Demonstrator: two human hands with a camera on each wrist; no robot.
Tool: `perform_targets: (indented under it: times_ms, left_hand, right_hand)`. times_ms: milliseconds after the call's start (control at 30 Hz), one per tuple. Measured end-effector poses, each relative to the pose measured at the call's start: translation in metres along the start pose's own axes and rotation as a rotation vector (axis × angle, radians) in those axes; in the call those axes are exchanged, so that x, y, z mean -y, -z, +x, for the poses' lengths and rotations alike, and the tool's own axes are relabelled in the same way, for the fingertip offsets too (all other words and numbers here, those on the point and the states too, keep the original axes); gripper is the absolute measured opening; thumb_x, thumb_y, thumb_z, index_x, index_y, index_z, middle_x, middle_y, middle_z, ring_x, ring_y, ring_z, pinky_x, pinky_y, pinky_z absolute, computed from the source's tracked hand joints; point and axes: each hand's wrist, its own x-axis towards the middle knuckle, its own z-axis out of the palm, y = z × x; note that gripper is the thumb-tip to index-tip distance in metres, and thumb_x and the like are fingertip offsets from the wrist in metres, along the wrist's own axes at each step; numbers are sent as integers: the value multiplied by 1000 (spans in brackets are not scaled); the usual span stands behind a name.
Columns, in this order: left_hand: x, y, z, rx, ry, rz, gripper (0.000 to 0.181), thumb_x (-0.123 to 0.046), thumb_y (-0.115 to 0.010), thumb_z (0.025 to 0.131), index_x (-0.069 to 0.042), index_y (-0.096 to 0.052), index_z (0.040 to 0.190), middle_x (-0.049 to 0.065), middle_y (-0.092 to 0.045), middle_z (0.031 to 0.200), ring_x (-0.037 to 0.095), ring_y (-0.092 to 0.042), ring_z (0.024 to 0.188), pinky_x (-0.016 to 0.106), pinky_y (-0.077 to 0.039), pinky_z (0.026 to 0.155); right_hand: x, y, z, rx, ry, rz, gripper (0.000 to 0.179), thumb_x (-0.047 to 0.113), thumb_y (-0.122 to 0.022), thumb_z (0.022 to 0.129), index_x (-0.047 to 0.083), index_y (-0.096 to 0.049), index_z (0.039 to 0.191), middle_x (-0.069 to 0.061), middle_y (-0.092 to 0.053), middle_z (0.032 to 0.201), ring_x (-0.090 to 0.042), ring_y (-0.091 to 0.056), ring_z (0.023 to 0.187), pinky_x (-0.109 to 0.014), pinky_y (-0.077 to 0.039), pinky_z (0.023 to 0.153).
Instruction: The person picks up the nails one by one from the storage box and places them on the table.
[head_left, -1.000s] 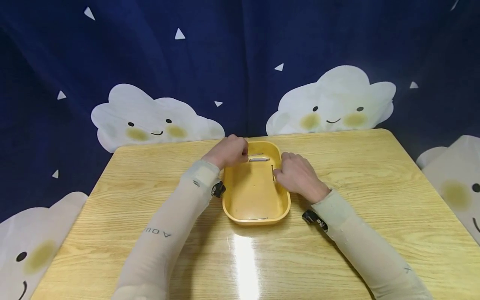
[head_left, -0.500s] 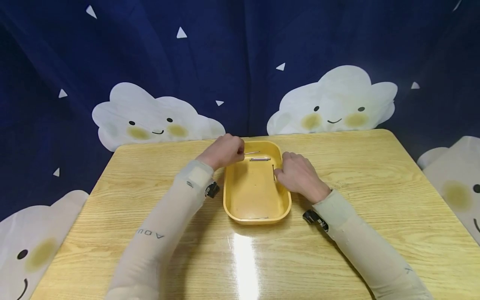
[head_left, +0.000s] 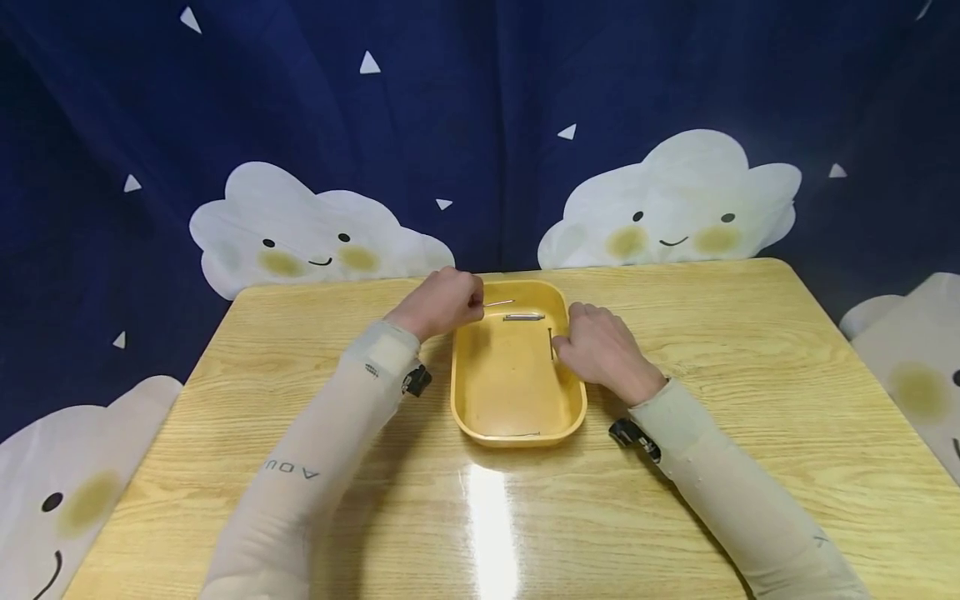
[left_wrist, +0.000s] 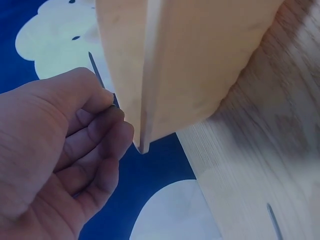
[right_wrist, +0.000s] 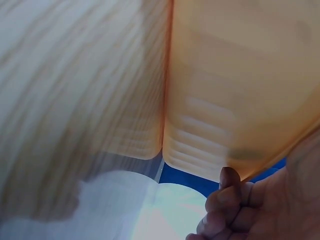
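A yellow plastic tray [head_left: 513, 383] sits on the table. My left hand [head_left: 446, 302] is over its far left corner, pinching a nail [head_left: 501, 303] between thumb and fingers. In the left wrist view the held nail [left_wrist: 96, 69] points its sharp tip up, beside the tray wall. My right hand [head_left: 602, 346] grips the tray's right rim, thumb inside and fingers outside. Close to that thumb lies a nail [head_left: 551, 343] along the right wall. A few nails [head_left: 524, 317] lie together at the far end, and another nail [head_left: 513, 434] lies along the near wall.
The wood-grain table [head_left: 337, 350] extends around the tray. In the left wrist view a thin nail-like piece [left_wrist: 273, 221] shows against the wood. A dark blue curtain [head_left: 495, 125] with smiling clouds hangs directly behind the table's far edge.
My left hand has shifted slightly left and away from me with the nail, whose tip now angles upward to the right. The right hand keeps its hold on the rim.
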Motion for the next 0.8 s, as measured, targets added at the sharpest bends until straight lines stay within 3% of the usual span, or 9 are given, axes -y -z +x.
perform_targets:
  times_ms: [167,533,667,800]
  left_hand:
    - [3,1,-4,10,17,-5,18,-9,-61,90,-12,-62,72,-2,-53,67,14,-45,63,27,-37,62]
    - [16,6,-16,-7,43,-27,11,-11,-62,89,-9,-68,80,2,-63,73,15,-52,68,30,-47,69]
    - [24,6,-21,-6,73,-94,13,-13,-63,90,-8,-74,87,2,-69,74,15,-56,68,30,-50,73]
    - [34,6,-25,-2,108,-171,14,-14,-62,89,-9,-75,87,-3,-63,65,13,-52,64,30,-47,75]
  right_hand:
    - [-1,0,0,-6,8,-8,32,30,-53,96,-2,-56,101,-14,-56,86,-31,-55,77,-42,-45,68]
    - [0,0,0,3,2,1,32,30,-53,96,-2,-56,101,-14,-56,86,-31,-54,76,-40,-43,66]
    - [0,0,1,9,-1,5,32,30,-53,97,-2,-56,100,-14,-56,86,-30,-53,76,-40,-43,66]
    - [0,-1,1,6,-2,9,30,29,-53,96,-1,-55,97,-14,-56,85,-30,-53,74,-39,-43,64]
